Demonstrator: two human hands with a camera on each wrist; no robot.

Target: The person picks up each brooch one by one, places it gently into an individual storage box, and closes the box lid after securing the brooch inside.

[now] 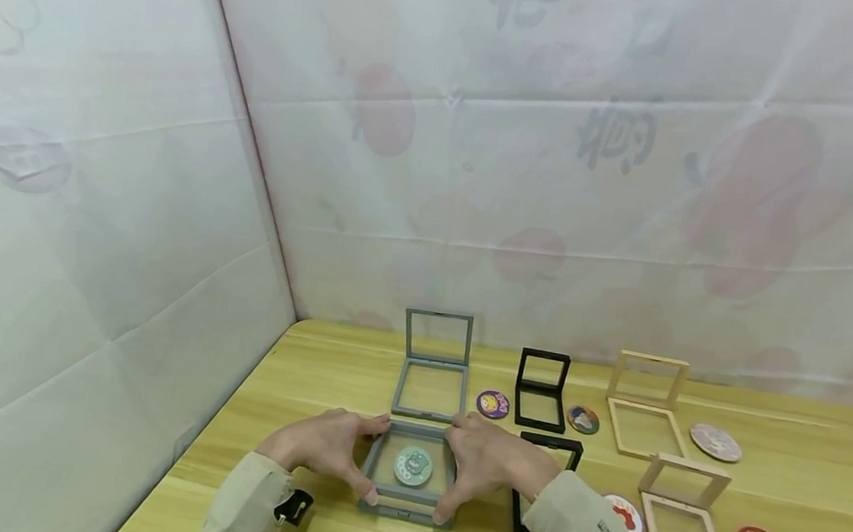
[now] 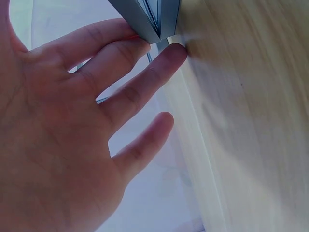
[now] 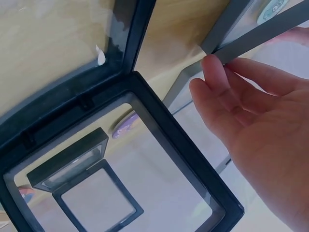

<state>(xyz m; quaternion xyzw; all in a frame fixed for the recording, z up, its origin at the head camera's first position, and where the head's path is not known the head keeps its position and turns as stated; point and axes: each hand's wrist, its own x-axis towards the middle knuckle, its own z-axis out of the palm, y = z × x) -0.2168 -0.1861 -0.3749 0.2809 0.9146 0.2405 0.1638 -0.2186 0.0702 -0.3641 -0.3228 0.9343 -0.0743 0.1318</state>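
Between both hands lies a grey square display frame (image 1: 406, 493), its two hinged halves folded nearly together with a narrow gap at the front edge. Through its clear film shows a round green badge (image 1: 413, 466) with a cartoon figure. My left hand (image 1: 330, 444) grips the left side, thumb at the front corner and fingers toward the back. On the opposite side my right hand (image 1: 490, 459) holds the frame the same way. The left wrist view shows the halves as a thin V at the corner (image 2: 166, 24), fingertips against it. Right fingertips (image 3: 212, 63) touch another corner.
Behind stands another open grey frame (image 1: 397, 389). To the right are a small black frame (image 1: 538, 427), a larger black frame (image 1: 575, 457) partly under my right forearm, two beige frames (image 1: 654, 357) and several round badges (image 1: 493, 404). Fabric walls (image 1: 478, 178) border the wooden table (image 1: 344, 351).
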